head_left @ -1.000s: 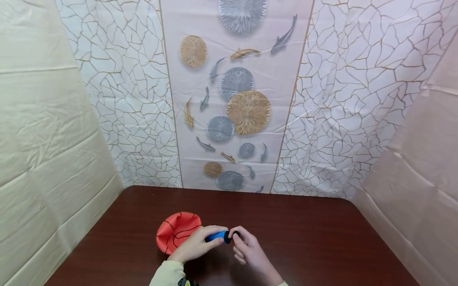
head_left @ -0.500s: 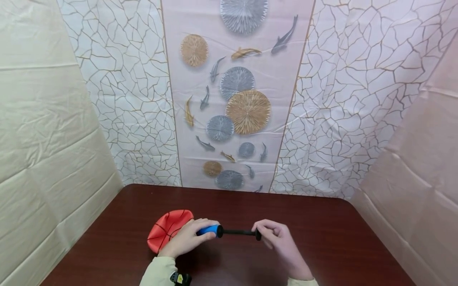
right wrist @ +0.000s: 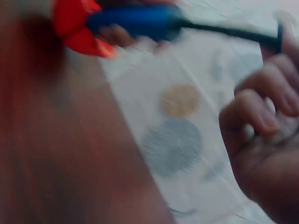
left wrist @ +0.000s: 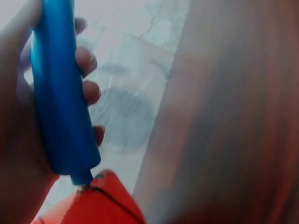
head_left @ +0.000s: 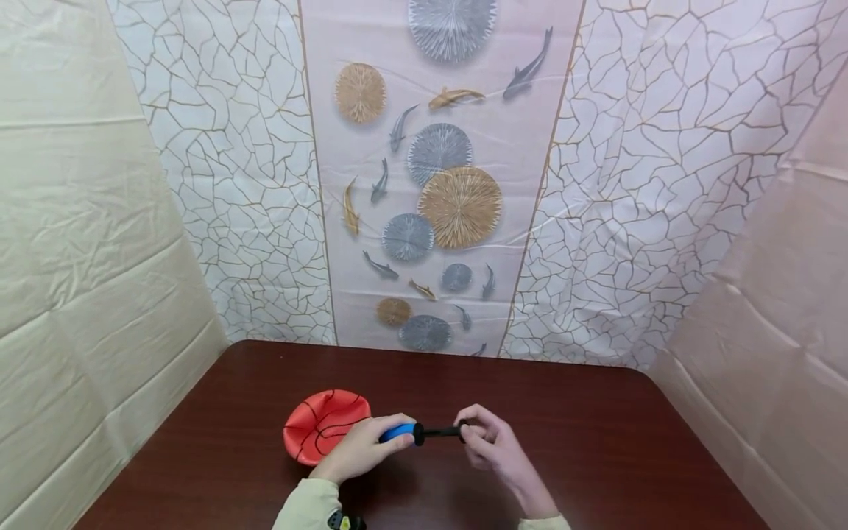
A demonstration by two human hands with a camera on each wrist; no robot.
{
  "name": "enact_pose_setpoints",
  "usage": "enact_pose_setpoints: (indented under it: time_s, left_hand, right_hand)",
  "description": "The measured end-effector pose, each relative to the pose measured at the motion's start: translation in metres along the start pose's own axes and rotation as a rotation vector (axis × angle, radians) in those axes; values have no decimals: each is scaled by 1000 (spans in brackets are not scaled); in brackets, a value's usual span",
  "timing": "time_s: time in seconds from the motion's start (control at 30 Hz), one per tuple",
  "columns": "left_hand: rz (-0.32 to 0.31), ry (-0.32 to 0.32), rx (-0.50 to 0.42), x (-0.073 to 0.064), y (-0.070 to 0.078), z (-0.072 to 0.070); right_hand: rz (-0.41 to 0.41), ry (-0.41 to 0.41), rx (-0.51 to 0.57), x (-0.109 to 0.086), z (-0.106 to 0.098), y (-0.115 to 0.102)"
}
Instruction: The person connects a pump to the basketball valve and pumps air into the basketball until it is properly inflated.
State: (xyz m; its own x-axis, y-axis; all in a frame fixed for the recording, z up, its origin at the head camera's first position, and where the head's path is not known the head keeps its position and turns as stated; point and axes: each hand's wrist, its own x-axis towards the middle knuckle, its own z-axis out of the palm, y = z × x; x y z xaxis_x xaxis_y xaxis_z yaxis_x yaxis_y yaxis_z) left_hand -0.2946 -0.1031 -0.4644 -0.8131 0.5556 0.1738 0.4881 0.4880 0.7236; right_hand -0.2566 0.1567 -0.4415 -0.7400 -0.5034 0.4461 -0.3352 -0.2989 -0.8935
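Right hand (head_left: 486, 439) swings inward, and the black rod (head_left: 439, 432) shows shorter!

Half a second ago a long stretch of rod stood out between the hands; now only a short piece shows, with the black handle (head_left: 463, 431) closer to the blue barrel (head_left: 400, 432). Left hand (head_left: 361, 447) and red ball (head_left: 326, 427) have shifted a touch rightward in the head view.

Firm hold on the left: fingers wrap right round the barrel. Across from it, the other hand's curled fingers pinch the handle at the rod's end. Barrel, rod and handle run in one line, almost level across the head view.

Down at the barrel's other end, the left wrist view has a narrow blue nozzle (left wrist: 81, 177) and a small ribbed metal piece (left wrist: 84, 187) meeting the ball; how deep it sits, you cannot tell. And that ball, just beside the gripping hand, is dented, its side caved in between black lines. Underneath spreads the dark red-brown table (head_left: 563, 442), the patterned backdrop (head_left: 459, 206) beyond it.
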Motion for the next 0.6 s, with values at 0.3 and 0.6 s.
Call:
enact_pose_setpoints:
  time_s: [0.3, 0.6]
  left_hand:
    - [27, 76, 9, 2, 5, 14]
    - [29, 101, 91, -3, 3, -5]
  right_hand:
    - [292, 68, 152, 6, 29, 24]
    - [124, 37, 205, -2, 7, -1]
